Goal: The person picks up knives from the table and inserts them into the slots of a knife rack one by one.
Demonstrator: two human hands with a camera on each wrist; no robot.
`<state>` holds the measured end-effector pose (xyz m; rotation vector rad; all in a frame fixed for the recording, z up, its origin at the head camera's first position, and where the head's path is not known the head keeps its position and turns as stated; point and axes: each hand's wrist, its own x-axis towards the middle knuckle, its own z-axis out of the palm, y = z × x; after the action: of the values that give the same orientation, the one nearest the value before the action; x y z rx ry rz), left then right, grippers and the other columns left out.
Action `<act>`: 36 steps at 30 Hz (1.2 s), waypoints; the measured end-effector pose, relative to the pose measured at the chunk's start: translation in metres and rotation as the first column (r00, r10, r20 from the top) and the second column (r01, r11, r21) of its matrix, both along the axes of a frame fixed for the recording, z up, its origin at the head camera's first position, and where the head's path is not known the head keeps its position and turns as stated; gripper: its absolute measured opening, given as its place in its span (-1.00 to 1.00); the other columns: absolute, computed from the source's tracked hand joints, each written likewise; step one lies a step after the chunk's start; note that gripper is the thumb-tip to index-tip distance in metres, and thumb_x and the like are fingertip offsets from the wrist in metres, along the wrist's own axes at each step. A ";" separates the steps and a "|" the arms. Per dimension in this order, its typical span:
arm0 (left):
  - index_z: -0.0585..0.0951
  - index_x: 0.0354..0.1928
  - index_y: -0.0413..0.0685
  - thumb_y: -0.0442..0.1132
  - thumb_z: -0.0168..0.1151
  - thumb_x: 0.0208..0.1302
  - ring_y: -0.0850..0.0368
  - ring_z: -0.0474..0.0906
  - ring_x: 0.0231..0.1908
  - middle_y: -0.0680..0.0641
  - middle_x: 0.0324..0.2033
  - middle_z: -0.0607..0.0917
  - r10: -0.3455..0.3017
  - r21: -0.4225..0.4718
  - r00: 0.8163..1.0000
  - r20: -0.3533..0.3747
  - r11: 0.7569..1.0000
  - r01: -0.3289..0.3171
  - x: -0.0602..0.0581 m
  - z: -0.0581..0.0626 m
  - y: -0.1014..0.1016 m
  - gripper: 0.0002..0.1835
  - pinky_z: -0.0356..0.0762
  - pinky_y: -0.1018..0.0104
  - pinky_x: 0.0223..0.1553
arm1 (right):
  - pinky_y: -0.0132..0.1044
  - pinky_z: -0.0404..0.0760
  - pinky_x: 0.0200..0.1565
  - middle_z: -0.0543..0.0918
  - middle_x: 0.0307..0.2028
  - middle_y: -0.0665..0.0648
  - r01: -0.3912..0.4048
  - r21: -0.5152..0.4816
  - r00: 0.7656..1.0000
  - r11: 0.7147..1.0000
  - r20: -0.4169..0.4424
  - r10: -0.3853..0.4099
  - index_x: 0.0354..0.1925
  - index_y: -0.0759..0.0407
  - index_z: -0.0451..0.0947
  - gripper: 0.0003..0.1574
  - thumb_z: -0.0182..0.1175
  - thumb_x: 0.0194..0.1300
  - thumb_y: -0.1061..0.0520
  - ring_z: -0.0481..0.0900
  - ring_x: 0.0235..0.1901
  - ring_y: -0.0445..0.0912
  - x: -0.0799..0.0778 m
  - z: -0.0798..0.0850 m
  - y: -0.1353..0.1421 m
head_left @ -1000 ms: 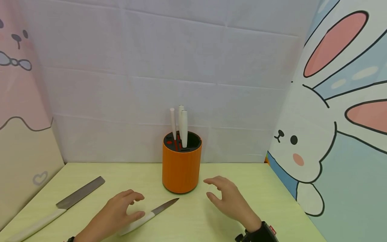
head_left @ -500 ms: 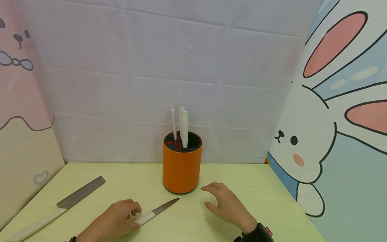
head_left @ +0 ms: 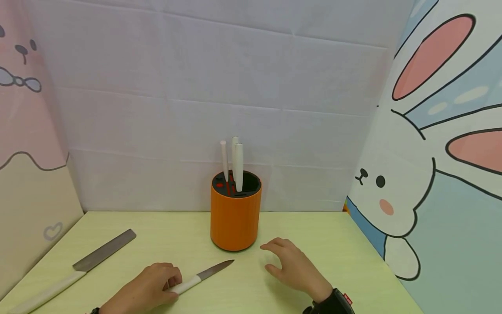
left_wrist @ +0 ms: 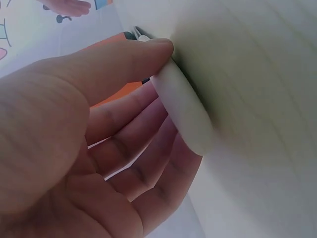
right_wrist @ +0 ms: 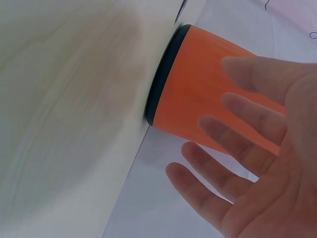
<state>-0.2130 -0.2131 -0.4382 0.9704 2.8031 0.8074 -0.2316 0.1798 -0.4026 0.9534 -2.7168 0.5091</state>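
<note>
A small knife with a white handle and grey blade (head_left: pixel 215 270) lies low over the table, its tip pointing right and away. My left hand (head_left: pixel 147 285) pinches the white handle (left_wrist: pixel 183 106) between thumb and fingertips. Right of the knife, my right hand (head_left: pixel 296 267) hovers with its fingers spread loosely and holds nothing. Nearest to that hand is an orange round knife block (head_left: pixel 235 222) with a black slotted top. Several white handles (head_left: pixel 239 168) stick up from its slots; their blades are hidden inside.
A cleaver-like knife with a broad blade (head_left: pixel 105 250) and white handle lies at the left of the pale table (head_left: pixel 310 226). Behind stands a white cloth backdrop (head_left: pixel 164 131). Cartoon-printed panels (head_left: pixel 451 209) border both sides.
My left hand has come down onto the small knife's handle and its fingers have closed round it; the knife has shifted slightly. My right hand has moved a little lower and left.
</note>
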 end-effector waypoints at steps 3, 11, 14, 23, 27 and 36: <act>0.57 -0.31 0.21 -0.12 0.42 0.09 0.34 0.37 -0.43 0.26 -0.42 0.50 -0.018 0.008 1.000 -0.024 1.000 0.018 -0.001 -0.001 0.001 -0.82 0.44 0.39 -0.42 | -0.12 0.52 0.05 0.51 0.00 -0.06 0.006 0.005 1.000 1.000 0.017 -0.006 0.13 -0.03 0.50 -0.50 0.32 0.22 0.04 0.45 -0.01 -0.12 -0.001 0.001 0.001; 0.57 -0.29 0.21 -0.15 0.40 0.12 0.33 0.38 -0.45 0.25 -0.43 0.49 -0.027 0.023 0.999 -0.018 0.999 0.027 -0.001 -0.002 0.007 -0.83 0.43 0.43 -0.43 | -0.12 0.53 0.03 0.52 -0.02 -0.06 -0.014 -0.008 1.000 1.000 -0.011 0.014 0.12 -0.02 0.50 -0.50 0.33 0.20 0.07 0.46 -0.03 -0.12 -0.002 0.003 0.002; 0.57 -0.31 0.22 -0.17 0.39 0.12 0.33 0.38 -0.46 0.25 -0.46 0.48 -0.030 0.024 0.999 -0.030 0.999 0.031 -0.002 -0.002 0.013 -0.83 0.41 0.44 -0.44 | -0.11 0.52 0.04 0.52 -0.01 -0.06 -0.020 -0.008 1.000 1.000 -0.005 0.020 0.13 -0.02 0.50 -0.50 0.32 0.21 0.07 0.46 -0.02 -0.12 -0.002 0.003 0.002; 0.60 -0.32 0.20 -0.24 0.39 0.08 0.34 0.39 -0.46 0.25 -0.45 0.50 -0.064 0.022 0.995 -0.080 0.998 0.066 -0.009 -0.004 0.036 -0.83 0.43 0.44 -0.42 | -0.09 0.50 0.07 0.51 0.01 -0.05 -0.022 -0.021 0.999 1.000 0.034 0.023 0.14 0.00 0.49 -0.49 0.31 0.22 0.07 0.45 0.01 -0.12 -0.001 0.002 0.002; 0.60 -0.33 0.19 -0.25 0.38 0.07 0.34 0.40 -0.45 0.24 -0.45 0.50 -0.079 0.014 0.992 -0.094 0.997 0.080 -0.013 -0.004 0.046 -0.82 0.43 0.44 -0.40 | -0.11 0.51 0.06 0.51 0.01 -0.06 -0.032 -0.025 0.999 0.999 0.029 0.033 0.14 0.01 0.49 -0.49 0.32 0.22 0.07 0.45 0.01 -0.12 -0.001 0.002 0.002; 0.60 -0.32 0.19 -0.25 0.39 0.07 0.34 0.41 -0.42 0.24 -0.42 0.51 -0.127 0.019 0.984 -0.128 0.991 0.131 -0.024 -0.006 0.071 -0.82 0.44 0.43 -0.37 | -0.10 0.51 0.06 0.51 0.02 -0.05 -0.046 -0.030 0.999 0.998 0.017 0.047 0.14 -0.01 0.48 -0.49 0.32 0.21 0.08 0.46 0.01 -0.12 0.000 0.004 0.002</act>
<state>-0.2367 -0.1420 -0.4441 1.2351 2.8030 0.7964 -0.2319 0.1817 -0.3983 1.0110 -2.7003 0.5677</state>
